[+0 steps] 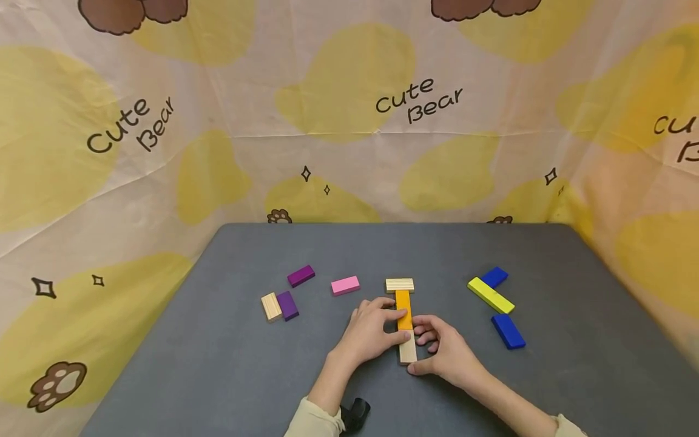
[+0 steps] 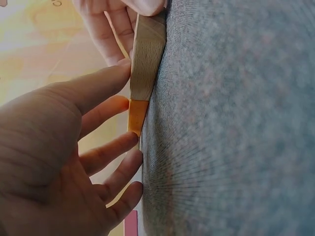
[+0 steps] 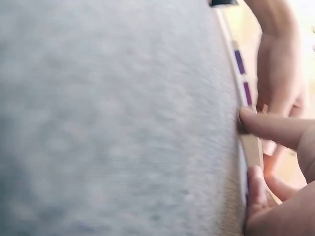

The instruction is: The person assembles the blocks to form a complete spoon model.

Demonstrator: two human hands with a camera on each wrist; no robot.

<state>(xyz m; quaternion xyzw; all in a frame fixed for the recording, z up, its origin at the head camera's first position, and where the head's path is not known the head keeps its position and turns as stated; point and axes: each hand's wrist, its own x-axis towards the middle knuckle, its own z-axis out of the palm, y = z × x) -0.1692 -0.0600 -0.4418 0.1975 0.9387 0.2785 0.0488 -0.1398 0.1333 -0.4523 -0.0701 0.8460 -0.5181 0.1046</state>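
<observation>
Three blocks lie flat in a T: a plain wooden block (image 1: 400, 285) crosswise at the far end, an orange block (image 1: 403, 300) below it, and a second plain wooden block (image 1: 407, 352) nearest. My left hand (image 1: 367, 331) comes from the left, its thumb touching the near wooden block and its index finger the orange one. The other left fingers reach toward the table. My right hand (image 1: 452, 355) holds the near wooden block, thumb at its near end and bent fingers along its right side. In the right wrist view, that wooden block (image 3: 252, 150) is partly hidden by fingers.
Left of the T lie a pink block (image 1: 345, 286), two purple blocks (image 1: 301, 276) and a plain wooden block (image 1: 270, 307). To the right, a yellow block (image 1: 490, 295) touches one blue block (image 1: 496, 277); another blue block (image 1: 508, 331) lies nearer. The grey table (image 1: 218, 364) meets patterned cloth behind.
</observation>
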